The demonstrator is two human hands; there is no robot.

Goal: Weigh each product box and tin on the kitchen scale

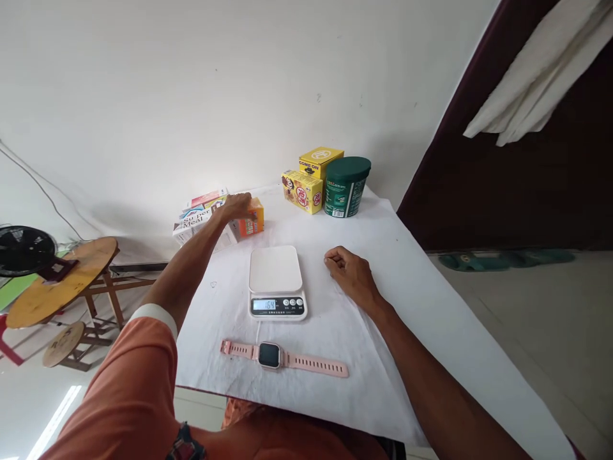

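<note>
My left hand [238, 206] reaches to the far left of the table, its fingers over an orange and yellow box [256, 220] and closed on it. Right beside that lies a white box marked "Super Meal" [196, 222], with other cartons partly hidden behind my arm. My right hand [352, 271] rests on the cloth with its fingers curled in, and nothing shows in it. Between my forearms sits a white kitchen scale [276, 271] with lit digits on its display. Nearer my body, a smartwatch with a pink strap [269, 355] lies stretched flat.
At the back stand a yellow carton [301, 191], a "COME ON" box [320, 161] and a green lidded tub [346, 188]. A white cloth [330, 345] covers the table. On the left are a wooden table [90, 262] with a black fan [26, 250] and a stool [64, 343].
</note>
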